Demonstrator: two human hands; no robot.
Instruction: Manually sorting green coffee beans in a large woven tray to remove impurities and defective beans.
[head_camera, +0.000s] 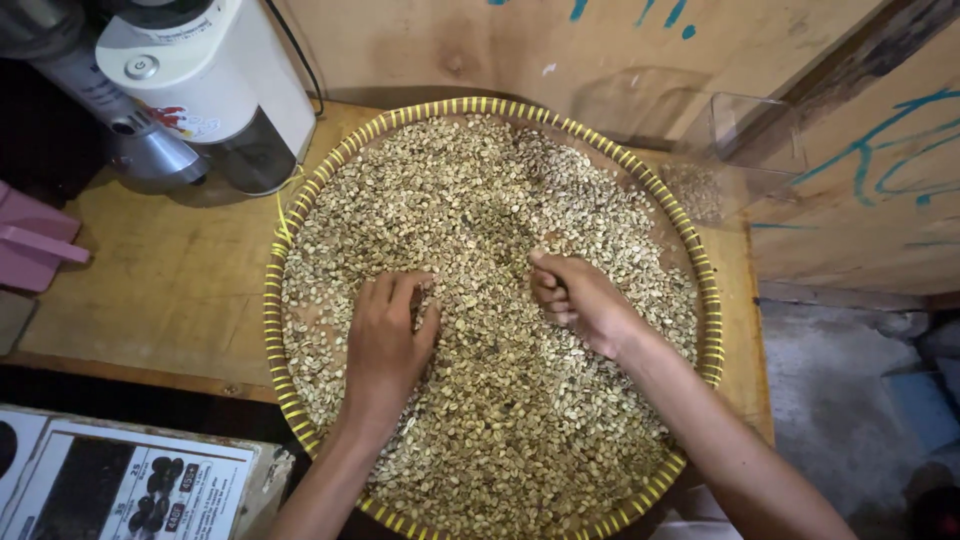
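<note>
While both hands work in the pale beans (500, 400), the left hand (388, 340) lies flat on them with its fingers (385, 290) spread open, holding nothing. Just beside it, the right hand (580, 300) has its fingers (548, 292) curled closed over a few beans. These beans fill a round woven tray (272, 300) with a yellow rim, resting on the wooden counter (170, 280). A white grinder (215, 85) stands behind the tray, and a clear plastic scoop (740, 160) lies at its far right edge
</note>
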